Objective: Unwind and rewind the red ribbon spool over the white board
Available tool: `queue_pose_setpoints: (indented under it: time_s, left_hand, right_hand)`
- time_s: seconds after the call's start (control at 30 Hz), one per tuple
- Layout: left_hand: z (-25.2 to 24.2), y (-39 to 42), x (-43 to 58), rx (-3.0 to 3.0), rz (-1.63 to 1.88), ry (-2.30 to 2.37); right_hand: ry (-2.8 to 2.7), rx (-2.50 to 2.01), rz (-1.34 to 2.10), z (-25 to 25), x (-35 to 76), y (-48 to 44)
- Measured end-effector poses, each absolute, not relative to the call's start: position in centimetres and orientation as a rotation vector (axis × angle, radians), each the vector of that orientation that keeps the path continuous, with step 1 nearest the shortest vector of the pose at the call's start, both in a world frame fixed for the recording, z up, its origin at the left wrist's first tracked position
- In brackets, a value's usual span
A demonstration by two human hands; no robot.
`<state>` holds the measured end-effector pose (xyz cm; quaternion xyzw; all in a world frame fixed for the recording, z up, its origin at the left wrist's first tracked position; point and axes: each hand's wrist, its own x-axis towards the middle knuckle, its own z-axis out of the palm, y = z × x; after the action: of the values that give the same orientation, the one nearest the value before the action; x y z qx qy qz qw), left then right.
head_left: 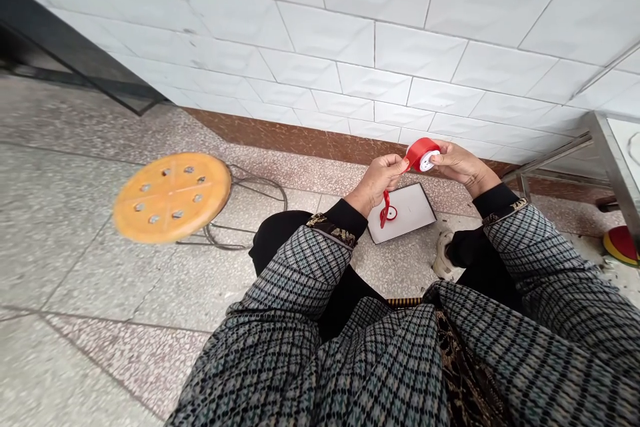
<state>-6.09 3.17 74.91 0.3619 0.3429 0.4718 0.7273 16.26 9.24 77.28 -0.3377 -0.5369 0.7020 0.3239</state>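
My right hand (457,163) grips a roll of red ribbon (420,152) by its white core, out in front of me. Pinched in the fingers of my left hand (380,177) is the ribbon's loose end, close against the roll's left side. A short red tail (385,203) hangs below my left hand. Under my hands, a shallow white box or lid (407,213) with a dark edge lies on the floor. In it is a smaller red roll (391,213) with a white centre, partly covered by the hanging tail.
An orange round stool (173,197) with metal legs stands to the left. White wall tiles (330,47) rise ahead. At the right is a metal-framed table (607,160), with a red and yellow object (621,245) beneath it. A shoe (444,255) sits beside the box.
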Motion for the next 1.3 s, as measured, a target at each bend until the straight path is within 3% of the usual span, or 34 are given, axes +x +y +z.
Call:
queue_pose_setpoints:
  time_s: [0.33,0.77,1.03,1.13,1.3]
  left_hand:
    - [76.0,2.5,-6.5,0.597,1.103,0.748]
    - [74.3,2.2,-5.9,0.777,1.119,0.744]
    - [74.7,2.6,-7.2,0.829,0.974,0.659]
    - [74.7,2.9,-7.8,0.830,0.881,0.669]
    - [74.3,3.1,-8.0,0.850,0.737,0.781]
  right_hand:
    - [-1.367,-0.885,1.904,76.8,16.2,9.3]
    - [-1.307,-0.791,1.929,75.5,15.3,8.6]
    - [-1.405,-0.708,1.928,74.7,15.1,8.7]
    - [-1.729,-0.784,1.827,75.9,16.1,9.3]
    - [-2.245,-0.844,1.256,76.8,16.4,9.6]
